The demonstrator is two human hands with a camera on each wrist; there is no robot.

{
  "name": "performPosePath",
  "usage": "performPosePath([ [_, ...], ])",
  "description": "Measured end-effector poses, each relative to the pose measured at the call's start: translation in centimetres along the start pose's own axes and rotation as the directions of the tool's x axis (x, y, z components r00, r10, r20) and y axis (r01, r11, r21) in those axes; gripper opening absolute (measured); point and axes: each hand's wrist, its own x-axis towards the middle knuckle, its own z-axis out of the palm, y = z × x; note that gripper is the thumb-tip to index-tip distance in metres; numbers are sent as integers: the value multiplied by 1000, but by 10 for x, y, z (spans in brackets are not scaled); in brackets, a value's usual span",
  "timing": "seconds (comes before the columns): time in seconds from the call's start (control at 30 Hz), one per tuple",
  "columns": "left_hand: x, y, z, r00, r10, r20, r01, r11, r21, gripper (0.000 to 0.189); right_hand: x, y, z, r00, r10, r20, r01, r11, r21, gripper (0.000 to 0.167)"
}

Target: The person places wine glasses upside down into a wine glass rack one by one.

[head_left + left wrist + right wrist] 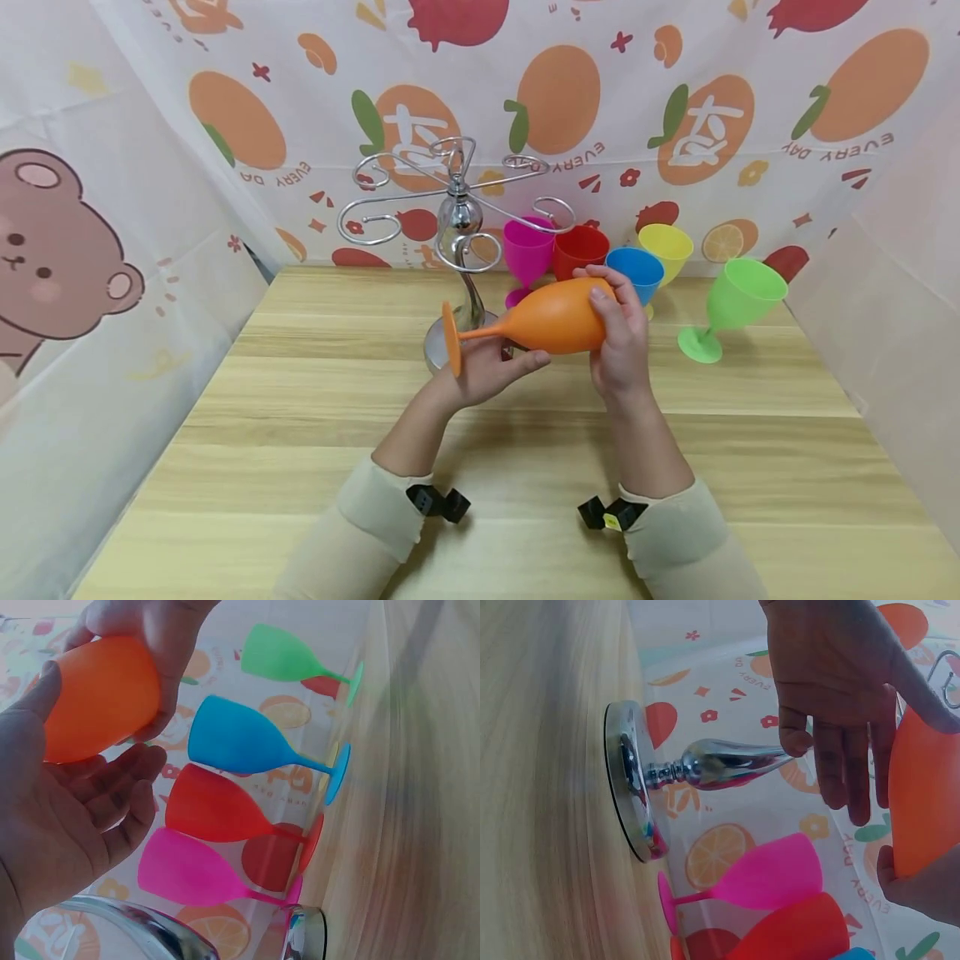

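Tipped on its side, an orange plastic goblet [562, 317] is held above the table, its foot toward the left. The right hand [624, 354] grips its bowl near the rim, thumb on the near side and fingers over the far side. The left hand [483, 371] is by the stem and lower bowl; its fingers are loosely extended in the left wrist view, its thumb beside the orange bowl [101, 697]. Just behind the left hand is a chrome stand [459, 218] with several curled wire arms; part of its base is hidden.
Magenta [528, 250], red [581, 252], blue [636, 271] and yellow [667, 250] goblets stand upright at the table's back edge. A light green goblet [742, 296] stands apart, farther right. Fruit-printed cloth [558, 100] hangs behind the wooden table [300, 467].
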Motion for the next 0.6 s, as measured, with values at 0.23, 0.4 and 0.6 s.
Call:
performPosePath([
  [0.23, 1, 3, 0, 1000, 28, 1, -28, 999, -35, 54, 0, -1, 0, 1000, 0, 19, 0, 1000, -9, 31],
  [0.4, -1, 7, -2, 998, 32, -46, -32, 999, -9, 49, 1, -2, -1, 999, 6, 54, -6, 1000, 8, 32],
  [0.6, -8, 27, -3, 994, 19, -109, -19, 1000, 1, 61, 1, -3, -4, 997, 14, 78, -16, 999, 27, 33],
])
